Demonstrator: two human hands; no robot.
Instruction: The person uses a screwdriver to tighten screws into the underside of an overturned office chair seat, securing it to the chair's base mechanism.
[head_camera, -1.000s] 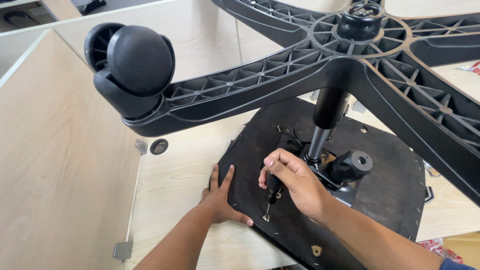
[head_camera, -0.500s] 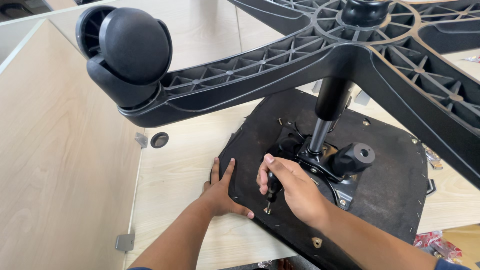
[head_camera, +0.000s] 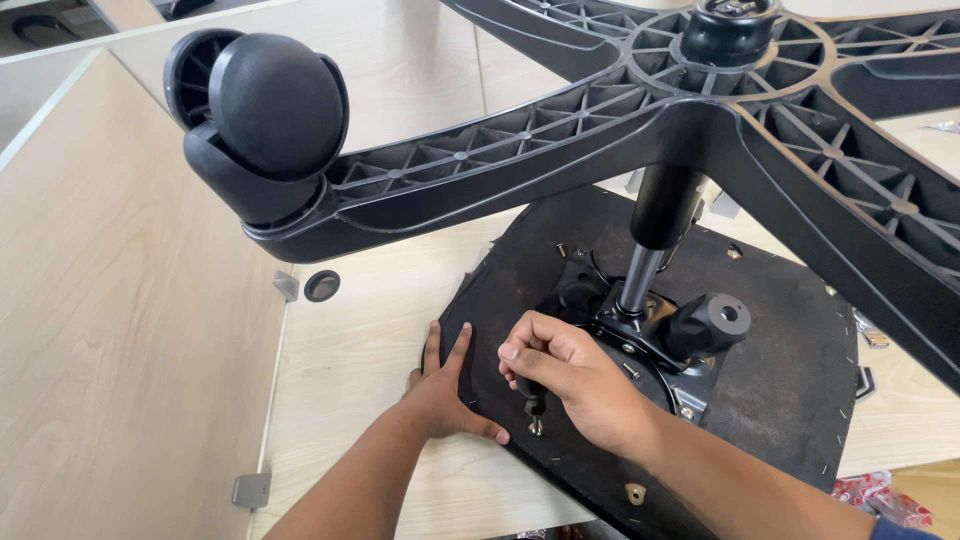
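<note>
While our left hand (head_camera: 440, 395) lies flat and open on the edge of the upturned chair seat (head_camera: 780, 370) on the surface (head_camera: 370, 340), our right hand (head_camera: 570, 375) has its grip closed around a screwdriver (head_camera: 535, 405) standing upright on the seat's underside.

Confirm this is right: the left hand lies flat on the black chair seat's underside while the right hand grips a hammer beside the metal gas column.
Not a hammer. The head view shows the right hand gripping a small black-handled screwdriver, tip down on the black chair seat's underside. The left hand does lie flat at its edge, beside the metal gas column.
</note>
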